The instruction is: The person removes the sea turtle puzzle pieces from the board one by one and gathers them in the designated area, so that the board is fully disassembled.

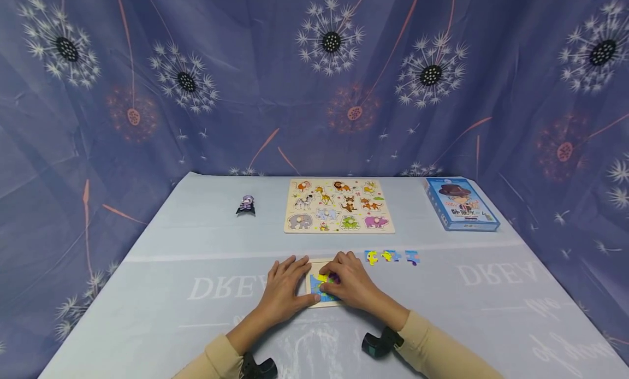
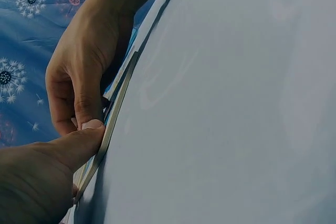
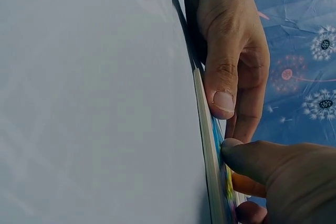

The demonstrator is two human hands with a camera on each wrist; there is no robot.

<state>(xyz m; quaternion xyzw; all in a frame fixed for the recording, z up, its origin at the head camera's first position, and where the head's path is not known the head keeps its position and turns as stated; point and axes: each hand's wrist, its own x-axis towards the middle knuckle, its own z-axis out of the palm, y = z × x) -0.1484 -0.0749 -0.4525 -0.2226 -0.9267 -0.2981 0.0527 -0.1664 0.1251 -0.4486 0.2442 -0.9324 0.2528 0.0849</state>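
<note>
Head view: left hand (image 1: 286,291), fingers extended, rests on the pale wooden puzzle tray (image 1: 316,265); bent-fingered right hand (image 1: 351,280), hold unclear, seems mid-fitting; next probably requires fetching multicoloured jigsaw pieces (image 1: 388,256) farther right.

You are at a curtained-off tabletop that looks like a play corner; whether it belongs to a home or a studio, you cannot tell. A dandelion-print curtain (image 1: 255,130) hangs behind the table (image 1: 432,313) and along both its sides. On the table are an animal board (image 1: 361,208), a cartoon box (image 1: 462,201), a figurine (image 1: 246,205) and a puzzle (image 1: 315,282).
</note>
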